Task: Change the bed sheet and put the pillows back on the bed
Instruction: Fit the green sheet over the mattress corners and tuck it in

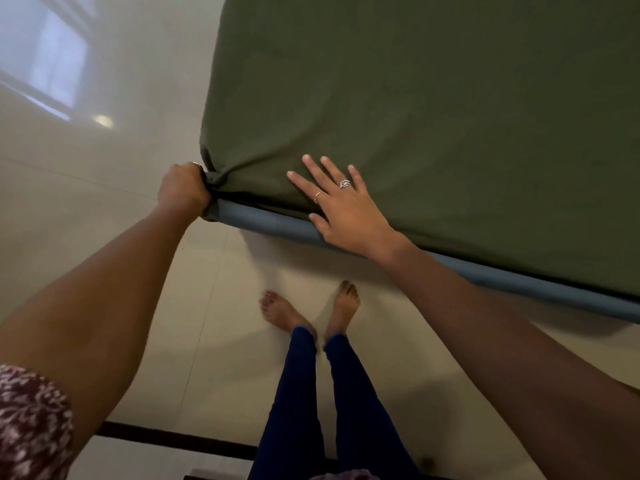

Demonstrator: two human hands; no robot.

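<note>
left hand (183,190) grips green sheet (415,116) corner; right hand (341,206) presses flat.

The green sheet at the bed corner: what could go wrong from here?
1. The left hand grips the green sheet bunched at the corner; a hard pull might overstretch it.
2. The blue edge below remains uncovered, so the sheet may ride up once released.
3. The right hand only presses flat on top, so the fabric might slide under it.
4. The glossy floor under bare feet could be slippery.
</note>
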